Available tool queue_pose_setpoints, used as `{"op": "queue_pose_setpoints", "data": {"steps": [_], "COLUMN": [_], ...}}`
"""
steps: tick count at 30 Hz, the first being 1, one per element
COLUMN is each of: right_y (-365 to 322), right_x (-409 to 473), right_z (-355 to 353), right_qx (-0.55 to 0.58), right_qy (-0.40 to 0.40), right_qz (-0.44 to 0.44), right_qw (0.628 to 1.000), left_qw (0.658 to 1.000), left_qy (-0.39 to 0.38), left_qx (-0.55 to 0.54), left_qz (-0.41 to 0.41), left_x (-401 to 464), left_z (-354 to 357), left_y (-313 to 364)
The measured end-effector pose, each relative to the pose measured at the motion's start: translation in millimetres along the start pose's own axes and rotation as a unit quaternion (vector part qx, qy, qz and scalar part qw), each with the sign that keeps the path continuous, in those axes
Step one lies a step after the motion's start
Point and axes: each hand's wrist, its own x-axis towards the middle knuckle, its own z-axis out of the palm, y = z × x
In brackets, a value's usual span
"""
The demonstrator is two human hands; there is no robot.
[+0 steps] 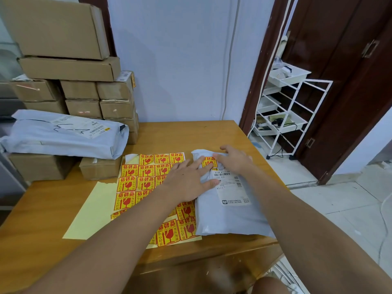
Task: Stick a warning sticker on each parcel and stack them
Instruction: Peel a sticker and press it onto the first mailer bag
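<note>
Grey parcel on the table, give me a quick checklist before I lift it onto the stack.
1. Warning sticker on the grey parcel: ok, it sits above the shipping label.
2. Sticker pressed flat: cannot tell, fingers of the left hand cover its edge.
3. Shipping label uncovered by the sticker: ok.
4. Hands free to lift: ok, the right hand and left hand rest flat, holding nothing.
5. Parcel clear of the sticker sheet: not ok, it overlaps the sheet.
</note>
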Motion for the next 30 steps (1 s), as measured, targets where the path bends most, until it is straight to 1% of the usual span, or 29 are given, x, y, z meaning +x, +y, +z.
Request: {"op": "queue_pose_setpoints", "data": {"steps": [3,5,8,13,15,17,19,22,23,25,27,30], "right_y": [7.3,12.2,15.4,15.8,15.3,14.0,14.9,25.5,31.4,43.0,54.0,66.1], "right_x": [-3.3,-6.2,-4.6,-1.6,-7.7,-20.7,-37.6,-56.6,-62.2,-75.0,-90.4,-114.8], "right_z": [-7.8,-11.3,-10.2,-11.8,-13.3,-16.0,-19.8,-21.9,-21.1,-18.8,-16.8,-10.0], "right_qx": [0.053,0.070,0.070,0.099,0.099,0.074,0.049,0.069,0.075,0.082,0.075,0.056], "right_qy": [-0.050,-0.070,-0.065,-0.080,-0.055,-0.008,0.027,0.061,0.073,0.093,0.097,0.058], "right_qz": [-0.011,-0.018,-0.024,-0.030,-0.049,-0.085,-0.117,-0.131,-0.129,-0.117,-0.093,-0.045], "right_qw": [0.997,0.995,0.995,0.991,0.992,0.994,0.992,0.987,0.986,0.985,0.988,0.996], "left_qw": [0.999,0.998,0.998,0.998,0.998,0.997,0.996,0.983,0.979,0.974,0.974,0.970], "left_qy": [0.002,0.007,0.011,0.015,0.005,0.006,0.047,0.145,0.166,0.182,0.153,0.090], "left_qx": [-0.032,-0.053,-0.053,-0.051,-0.062,-0.067,-0.072,-0.107,-0.118,-0.129,-0.160,-0.220], "left_qz": [-0.017,-0.027,-0.026,-0.030,-0.029,-0.024,-0.019,-0.023,-0.025,-0.035,-0.050,-0.051], "left_x": [-0.9,-1.3,-0.9,-0.8,0.3,-0.1,-4.2,-15.3,-19.6,-27.3,-33.6,-41.8], "left_z": [4.3,5.7,5.4,3.2,4.2,5.5,5.0,0.4,-1.6,-2.9,0.1,9.3], "left_y": [0.1,-0.5,-0.8,-1.3,-1.6,-2.0,-1.9,2.2,5.0,8.9,9.2,8.2]}}
